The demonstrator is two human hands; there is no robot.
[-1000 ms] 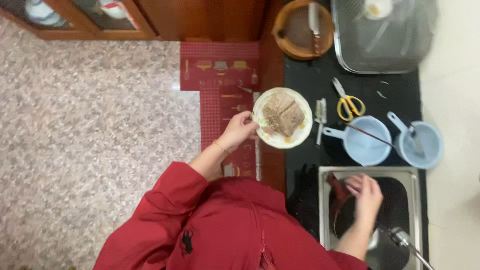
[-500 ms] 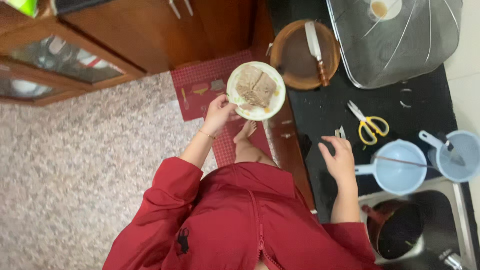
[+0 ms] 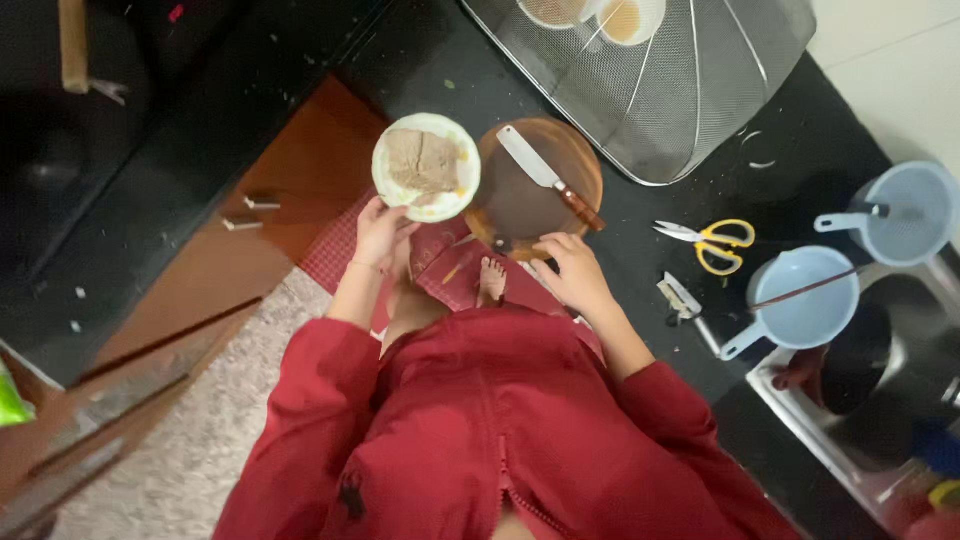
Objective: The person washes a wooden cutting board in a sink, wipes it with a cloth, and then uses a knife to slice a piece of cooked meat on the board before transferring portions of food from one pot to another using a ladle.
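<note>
L hand [image 3: 382,232] grips white plate [image 3: 426,167] w/ bread slices, frame centre-top. R hand [image 3: 572,272], fingers curled, on round wooden board [image 3: 520,200] edge; knife [image 3: 551,178] unused. Bread uncut.

Red zip-front garment [image 3: 500,420], long sleeves, bare feet
</note>
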